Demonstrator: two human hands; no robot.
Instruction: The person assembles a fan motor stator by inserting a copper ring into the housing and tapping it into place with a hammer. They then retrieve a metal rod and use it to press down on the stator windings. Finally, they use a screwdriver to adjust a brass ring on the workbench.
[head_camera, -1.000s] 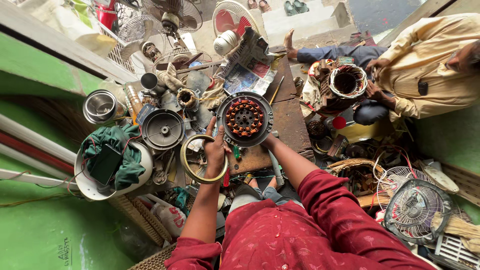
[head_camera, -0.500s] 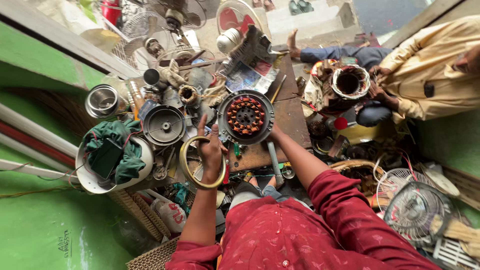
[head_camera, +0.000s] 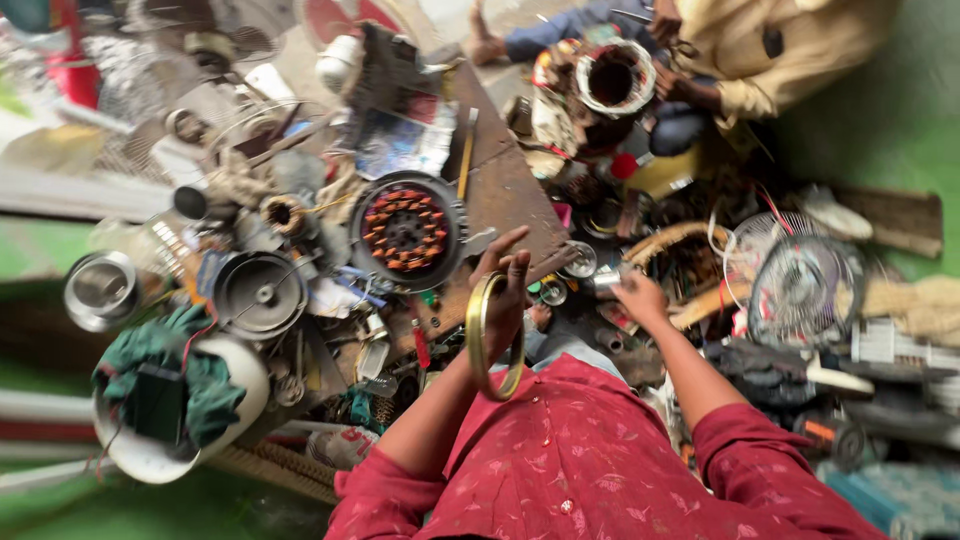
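Observation:
My left hand holds a thin brass-coloured ring on edge, fingers spread above it, just right of a round fan motor stator with copper windings. That stator lies on a worn wooden board. My right hand reaches out to the right over a scatter of small metal parts. Its fingers curl beside a small shiny piece, and the blur hides whether it grips that piece. Both sleeves are dark red.
A person in a tan shirt sits at the top right, handling another wound motor. Wire fan guards lie at the right. A dark round motor cover, a steel cup and a white tub with green cloth lie at the left.
My right hand has left the stator and swung to the right over the small parts. My left hand has brought the ring right, closer to my body. The view has tilted.

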